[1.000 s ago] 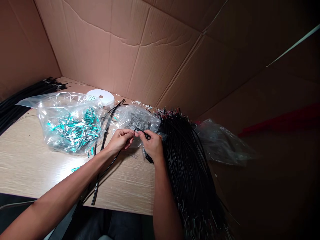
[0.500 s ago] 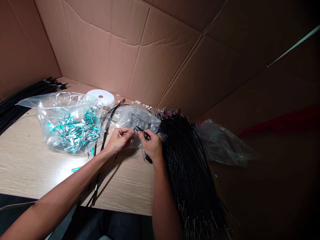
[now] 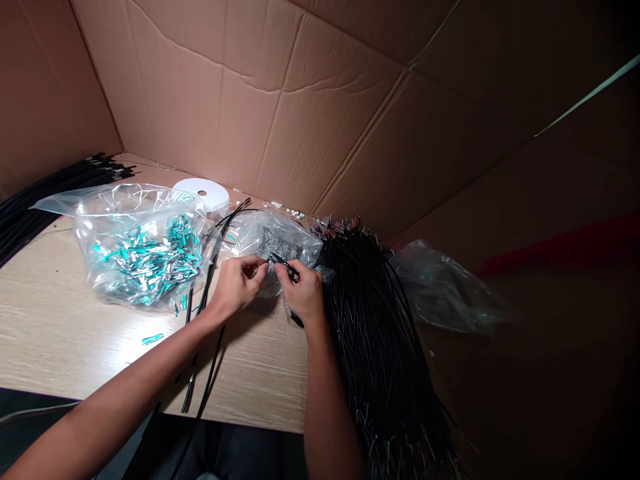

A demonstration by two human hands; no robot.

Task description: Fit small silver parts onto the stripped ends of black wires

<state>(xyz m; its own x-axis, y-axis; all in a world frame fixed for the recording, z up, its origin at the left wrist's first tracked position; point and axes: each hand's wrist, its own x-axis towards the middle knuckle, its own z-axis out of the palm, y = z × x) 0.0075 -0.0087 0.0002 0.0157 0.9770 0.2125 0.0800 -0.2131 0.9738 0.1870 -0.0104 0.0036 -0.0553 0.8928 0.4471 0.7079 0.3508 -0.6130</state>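
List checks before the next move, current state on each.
1. Right hand has a grip on the black tool: ok.
2. Left hand has a pinch on the small dark piece: ok.
3. Tool tip seated on that piece: cannot tell, too small to see.
4. Teal pieces all inside the clear bag: not ok, loose teal pieces lie on the table.
5. Right forearm free of the black cable bundle: cannot tell, they overlap in view.
6. White disc away from both hands: ok, behind the clear bag.
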